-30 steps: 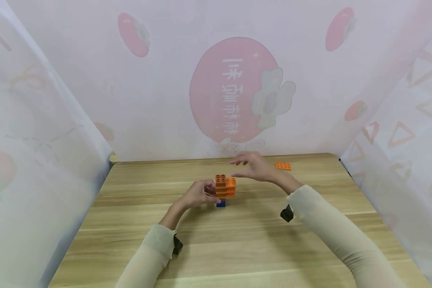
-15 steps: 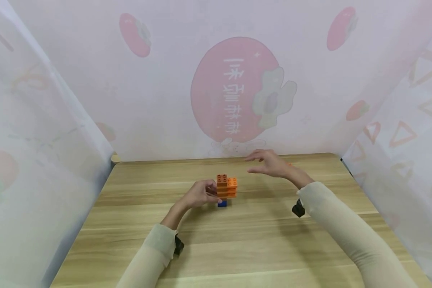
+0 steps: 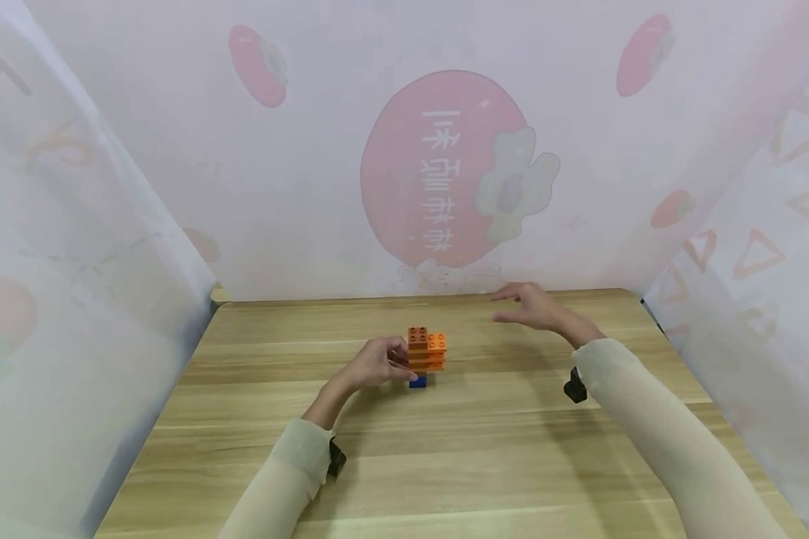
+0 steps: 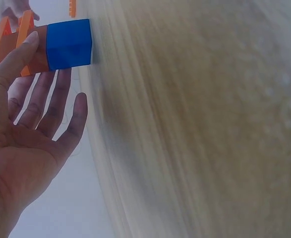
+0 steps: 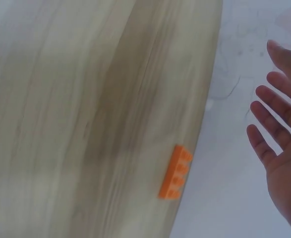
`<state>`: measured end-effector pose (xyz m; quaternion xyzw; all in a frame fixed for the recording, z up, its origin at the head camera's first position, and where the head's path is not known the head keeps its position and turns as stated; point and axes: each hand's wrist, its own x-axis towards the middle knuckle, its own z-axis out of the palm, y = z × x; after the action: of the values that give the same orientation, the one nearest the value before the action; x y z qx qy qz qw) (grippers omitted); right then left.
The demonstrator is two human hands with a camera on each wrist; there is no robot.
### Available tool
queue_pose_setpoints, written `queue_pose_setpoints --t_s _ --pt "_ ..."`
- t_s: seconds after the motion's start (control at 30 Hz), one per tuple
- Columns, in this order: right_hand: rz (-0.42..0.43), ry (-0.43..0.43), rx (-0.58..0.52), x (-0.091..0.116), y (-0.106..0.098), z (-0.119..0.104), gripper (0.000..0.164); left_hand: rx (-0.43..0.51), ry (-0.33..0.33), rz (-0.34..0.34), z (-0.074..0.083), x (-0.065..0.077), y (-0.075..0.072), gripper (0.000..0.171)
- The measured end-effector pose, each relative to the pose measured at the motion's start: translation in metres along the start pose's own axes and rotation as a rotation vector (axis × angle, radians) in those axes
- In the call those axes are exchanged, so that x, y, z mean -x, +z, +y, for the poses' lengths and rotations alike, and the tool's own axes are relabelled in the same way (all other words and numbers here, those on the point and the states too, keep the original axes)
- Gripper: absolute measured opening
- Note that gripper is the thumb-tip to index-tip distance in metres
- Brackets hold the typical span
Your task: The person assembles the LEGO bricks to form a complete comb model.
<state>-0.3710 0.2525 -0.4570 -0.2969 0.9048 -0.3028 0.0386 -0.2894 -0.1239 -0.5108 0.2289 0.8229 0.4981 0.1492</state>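
Note:
A small tower of toy building bricks stands at the table's middle in the head view. Its base is a blue brick (image 4: 70, 44), with brown bricks (image 3: 418, 346) stacked above and thin orange bricks (image 3: 436, 350) jutting out to the right. My left hand (image 3: 374, 363) holds the tower from its left side, thumb in front and fingers behind. Off to the right, my right hand (image 3: 534, 307) hovers with its fingers spread and nothing in them. A loose flat orange brick (image 5: 175, 173) with studs lies near the table's far edge in the right wrist view; the right hand hides it in the head view.
The wood-grain table (image 3: 445, 464) ends at the back against a pale printed curtain (image 3: 310, 187). More printed cloth (image 3: 67, 314) hangs along the left and right sides. A small black camera sits at each wrist.
My right hand has moved away from the brick tower to the right, now covering the loose orange brick in the head view. My left hand has stayed on the tower.

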Motion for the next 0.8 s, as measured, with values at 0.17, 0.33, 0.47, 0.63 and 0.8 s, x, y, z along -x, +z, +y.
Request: queue_pose_setpoints --t_s 0.17,0.33,0.47,0.63,0.8 --pt "0.001 0.034 0.029 0.008 -0.003 0.016 0.048 -0.01 -0.001 0.0 0.001 0.001 -0.001 0.027" --pt "-0.002 0.088 0.027 0.017 -0.004 0.029 0.054 -0.017 0.002 -0.002 0.0 0.001 -0.001 0.028" --pt "-0.007 0.117 0.023 0.023 -0.005 0.038 0.053 -0.019 0.004 -0.003 0.001 0.001 -0.002 0.028" --pt "0.014 0.143 0.036 0.028 -0.004 0.051 0.049 -0.023 0.012 0.0 0.001 0.001 -0.002 0.028" --pt "0.028 0.168 0.032 0.033 -0.001 0.062 0.054 -0.022 0.003 -0.006 0.002 0.002 -0.001 0.027"
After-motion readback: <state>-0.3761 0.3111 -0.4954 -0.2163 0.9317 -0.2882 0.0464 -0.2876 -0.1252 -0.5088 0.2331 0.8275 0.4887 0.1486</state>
